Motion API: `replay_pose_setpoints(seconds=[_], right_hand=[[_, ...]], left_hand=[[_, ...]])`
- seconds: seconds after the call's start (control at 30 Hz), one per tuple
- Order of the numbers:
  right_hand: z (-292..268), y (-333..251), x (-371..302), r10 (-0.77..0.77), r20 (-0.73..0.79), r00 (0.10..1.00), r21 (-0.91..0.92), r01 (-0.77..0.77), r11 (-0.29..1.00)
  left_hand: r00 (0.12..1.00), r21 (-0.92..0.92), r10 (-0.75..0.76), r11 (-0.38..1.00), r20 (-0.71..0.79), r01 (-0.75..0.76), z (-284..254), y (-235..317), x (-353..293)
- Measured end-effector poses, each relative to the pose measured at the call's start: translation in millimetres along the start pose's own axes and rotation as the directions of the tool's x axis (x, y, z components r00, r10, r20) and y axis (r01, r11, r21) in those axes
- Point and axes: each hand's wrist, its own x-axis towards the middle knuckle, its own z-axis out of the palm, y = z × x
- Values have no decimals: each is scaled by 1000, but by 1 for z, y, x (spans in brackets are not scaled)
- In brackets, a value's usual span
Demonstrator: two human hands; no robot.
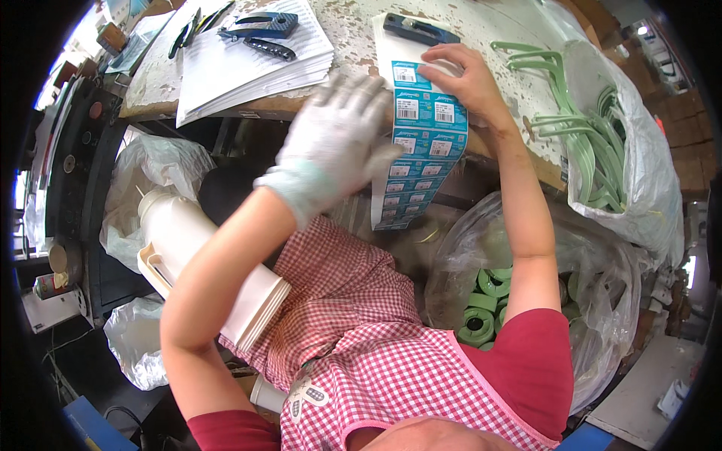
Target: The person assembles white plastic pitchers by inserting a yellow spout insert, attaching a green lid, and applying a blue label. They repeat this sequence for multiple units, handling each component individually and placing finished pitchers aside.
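A long strip of blue-and-white labels (pixel 429 113) on white backing lies over the table's front edge and hangs down. My right hand (pixel 470 79) is bare and rests at the strip's upper end, its thumb and forefinger a little apart beside the top label. In a white knitted glove, my left hand (pixel 335 135) is slightly blurred, fingers stretched out, palm down along the strip's left side; I see nothing held in it. A dark blue tool (pixel 421 30) sits on the strip's far end. Cream plastic jug-shaped pieces (pixel 203 255), nested together, lean across my lap.
Stacked papers (pixel 256 68) carry a blue cutter (pixel 263 25) and other small tools at the far left of the worn table (pixel 350 37). Green plastic handles (pixel 583 135) spill from a white bag at right. Below, a clear bag (pixel 609 293) holds green round parts (pixel 477 323).
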Motion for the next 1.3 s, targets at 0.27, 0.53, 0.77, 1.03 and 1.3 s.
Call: replay_pose_setpoints(seconds=[0.27,0.53,0.77,1.03,1.3], right_hand=[[12,4,5,69,29,997,88,-72,994],[14,-5,-3,139,-97,985,130,-126,984],[19,10,5,229,-66,971,120,-220,968],[19,-1,1,155,-109,982,112,-143,983],[16,5,13,230,30,973,124,-232,965]], left_hand=[[980,110,-199,974,19,196,-104,-45,-88],[716,-223,-683,728,-148,648,-145,-102,-247],[601,-412,-776,619,-189,669,-112,-134,-333],[535,-789,-830,432,-159,436,-77,-125,-314],[535,-837,-807,457,-248,301,-57,-79,-301]])
